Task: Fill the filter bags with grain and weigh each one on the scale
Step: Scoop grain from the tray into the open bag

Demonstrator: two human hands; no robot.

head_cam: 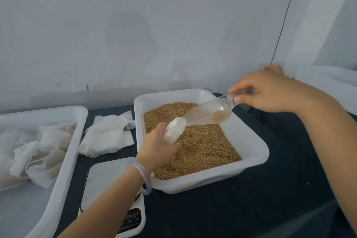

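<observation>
A white tray (249, 142) holds brown grain (202, 145) at the centre of the table. Over it, my left hand (156, 146) grips a white filter bag (174, 129), holding its mouth up. My right hand (270, 91) pinches the handle of a clear plastic scoop (209, 111). The scoop's tip rests at the bag's mouth, and a little grain lies in its bowl. A white scale (108, 179) sits at the front, partly under my left forearm, with nothing on its platform.
A second white tray (63, 152) at the left holds several filled filter bags (34, 150). A pile of flat filter bags (108, 135) lies between the two trays. A white bin (328, 83) stands at the far right. The table cover is dark.
</observation>
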